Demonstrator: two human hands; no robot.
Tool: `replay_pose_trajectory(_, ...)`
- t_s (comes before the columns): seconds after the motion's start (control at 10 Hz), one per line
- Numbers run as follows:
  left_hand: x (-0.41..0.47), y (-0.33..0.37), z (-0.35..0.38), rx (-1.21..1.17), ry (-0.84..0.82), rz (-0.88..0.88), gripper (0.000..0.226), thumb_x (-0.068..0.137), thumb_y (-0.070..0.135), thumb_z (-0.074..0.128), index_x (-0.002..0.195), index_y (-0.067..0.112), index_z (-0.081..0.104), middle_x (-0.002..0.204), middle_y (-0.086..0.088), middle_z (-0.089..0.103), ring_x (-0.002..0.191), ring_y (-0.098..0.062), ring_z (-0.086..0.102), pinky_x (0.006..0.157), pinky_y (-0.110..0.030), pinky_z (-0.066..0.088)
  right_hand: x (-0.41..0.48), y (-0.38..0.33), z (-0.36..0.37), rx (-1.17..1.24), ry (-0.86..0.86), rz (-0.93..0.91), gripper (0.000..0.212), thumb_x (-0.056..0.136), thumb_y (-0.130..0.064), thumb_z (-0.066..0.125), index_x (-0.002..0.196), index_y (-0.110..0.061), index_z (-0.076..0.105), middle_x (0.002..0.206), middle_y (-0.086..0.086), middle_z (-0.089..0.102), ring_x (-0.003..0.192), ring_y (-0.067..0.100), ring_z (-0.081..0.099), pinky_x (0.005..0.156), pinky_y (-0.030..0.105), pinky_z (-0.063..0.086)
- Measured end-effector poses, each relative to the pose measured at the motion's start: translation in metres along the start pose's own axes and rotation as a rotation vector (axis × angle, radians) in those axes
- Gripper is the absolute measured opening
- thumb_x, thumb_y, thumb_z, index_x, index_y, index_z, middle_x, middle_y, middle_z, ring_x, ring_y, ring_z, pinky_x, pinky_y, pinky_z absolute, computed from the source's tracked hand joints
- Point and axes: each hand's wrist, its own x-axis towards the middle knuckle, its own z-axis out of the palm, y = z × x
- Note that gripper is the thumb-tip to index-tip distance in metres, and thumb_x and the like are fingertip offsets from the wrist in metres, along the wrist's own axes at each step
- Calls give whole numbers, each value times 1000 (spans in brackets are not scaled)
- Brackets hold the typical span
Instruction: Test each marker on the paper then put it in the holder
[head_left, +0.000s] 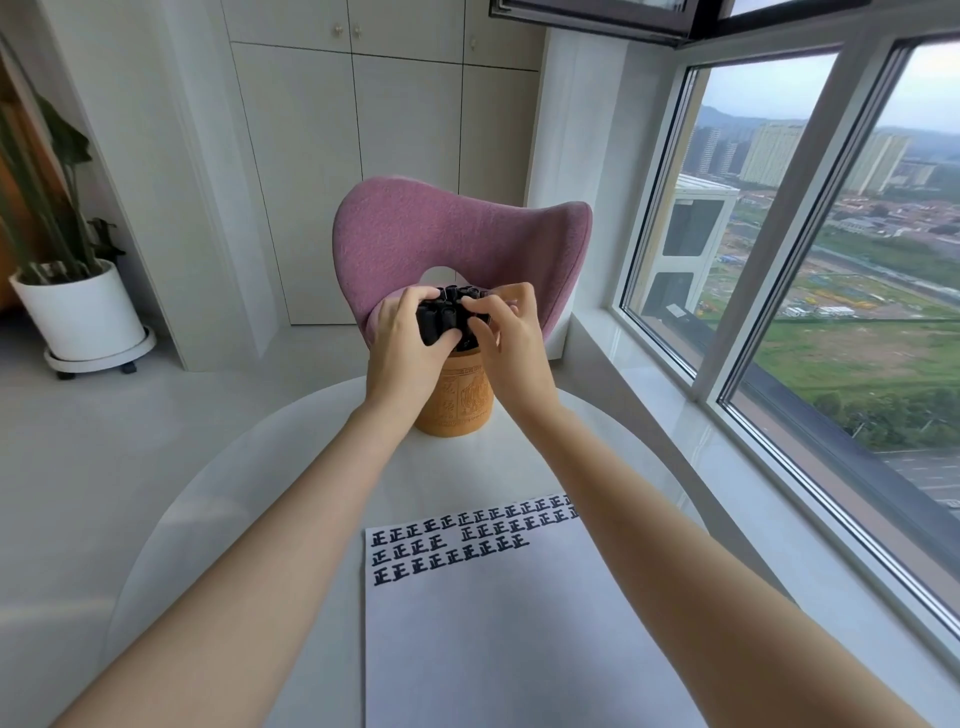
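A carved wooden holder (457, 405) stands upright at the far side of the round white table (260, 493). Several black markers (445, 314) stick up out of it in a tight bundle. My left hand (402, 345) wraps around the bundle from the left, thumb across its front. My right hand (506, 338) closes on the bundle from the right, fingers curled over the marker tops. A white sheet of paper (493, 634) lies near me, with rows of dark test marks (467, 538) along its top.
A pink upholstered chair (441, 234) stands right behind the holder. Large windows (810, 234) and a sill run along the right. A potted plant in a white pot (78, 312) sits on the floor at left, white cupboards behind.
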Motion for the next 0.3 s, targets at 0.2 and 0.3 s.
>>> replay_pose_trajectory(0.2, -6, 0, -7, -16, -27, 6, 54, 78, 13, 70, 128, 19, 49, 128, -9, 49, 120, -24, 47, 100, -34, 40, -6, -7, -7, 66, 6, 24, 36, 88, 4, 53, 120, -10, 60, 108, 4, 45, 79, -4, 50, 75, 12, 41)
replay_pose_trajectory(0.3, -9, -5, -14, -32, 3, -20, 51, 81, 17, 69, 128, 17, 49, 127, -8, 49, 116, -21, 52, 95, -30, 40, -11, -9, -14, 133, 80, 123, 27, 89, 0, 55, 114, -8, 63, 102, 2, 47, 78, 2, 53, 77, 22, 48)
